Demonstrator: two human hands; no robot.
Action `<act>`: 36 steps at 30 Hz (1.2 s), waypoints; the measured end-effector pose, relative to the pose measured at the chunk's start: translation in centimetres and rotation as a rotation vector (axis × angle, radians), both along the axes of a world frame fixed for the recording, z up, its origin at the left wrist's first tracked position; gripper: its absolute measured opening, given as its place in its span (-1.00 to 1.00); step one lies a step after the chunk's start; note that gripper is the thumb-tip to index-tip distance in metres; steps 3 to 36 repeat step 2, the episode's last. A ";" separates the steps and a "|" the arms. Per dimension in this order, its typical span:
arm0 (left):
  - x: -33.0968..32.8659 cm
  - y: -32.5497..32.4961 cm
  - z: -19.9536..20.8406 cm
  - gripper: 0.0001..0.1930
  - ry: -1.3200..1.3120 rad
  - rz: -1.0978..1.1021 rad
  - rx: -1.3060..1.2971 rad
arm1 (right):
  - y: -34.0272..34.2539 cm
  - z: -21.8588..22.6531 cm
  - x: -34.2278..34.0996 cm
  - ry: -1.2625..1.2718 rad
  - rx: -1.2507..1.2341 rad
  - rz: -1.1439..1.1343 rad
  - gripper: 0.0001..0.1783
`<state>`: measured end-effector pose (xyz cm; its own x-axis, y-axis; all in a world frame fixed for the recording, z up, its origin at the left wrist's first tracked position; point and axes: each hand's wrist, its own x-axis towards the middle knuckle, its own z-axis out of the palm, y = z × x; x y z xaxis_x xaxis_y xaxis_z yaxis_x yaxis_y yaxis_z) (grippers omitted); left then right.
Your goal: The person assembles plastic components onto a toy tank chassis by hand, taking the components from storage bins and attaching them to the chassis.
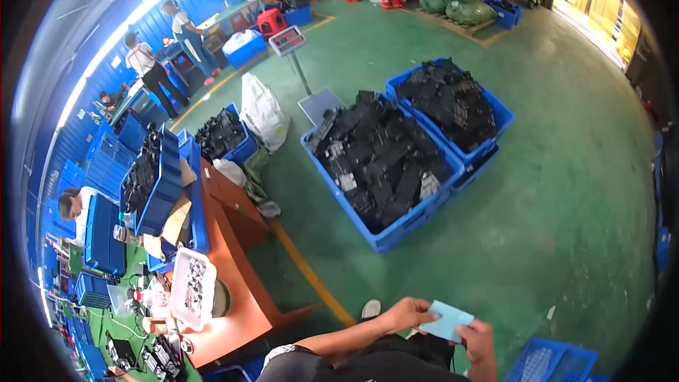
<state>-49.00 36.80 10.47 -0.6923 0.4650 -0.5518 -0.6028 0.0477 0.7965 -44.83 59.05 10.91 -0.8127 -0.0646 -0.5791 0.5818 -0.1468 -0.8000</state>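
Note:
A small light-blue sheet of paper (447, 320) is held in front of my body, low in the view. My left hand (409, 315) pinches its left edge between thumb and fingers. At the lower right corner, my right hand (477, 343) grips the same sheet. Beyond my hands, on the green floor, stands a large blue crate (378, 242) heaped with black plastic parts (382, 148). Another blue crate (503, 117) with similar black parts adjoins it at the back right.
An orange-brown desk (230, 290) at left bears a white tray (200, 256) of small metal parts. A platform scale (320, 106) and white sack (263, 117) stand behind the crates. Blue baskets (559, 361) lie at lower right. Co-workers (150, 71) are at benches far left.

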 end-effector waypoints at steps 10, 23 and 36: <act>-1.9 1.4 -2.3 -0.70 0.079 -0.046 -0.004 | 1.5 0.0 -1.8 0.004 -0.015 -0.042 -0.62; -1.9 1.4 -2.3 -0.70 0.079 -0.046 -0.004 | 1.5 0.0 -1.8 0.004 -0.015 -0.042 -0.62; -1.9 1.4 -2.3 -0.70 0.079 -0.046 -0.004 | 1.5 0.0 -1.8 0.004 -0.015 -0.042 -0.62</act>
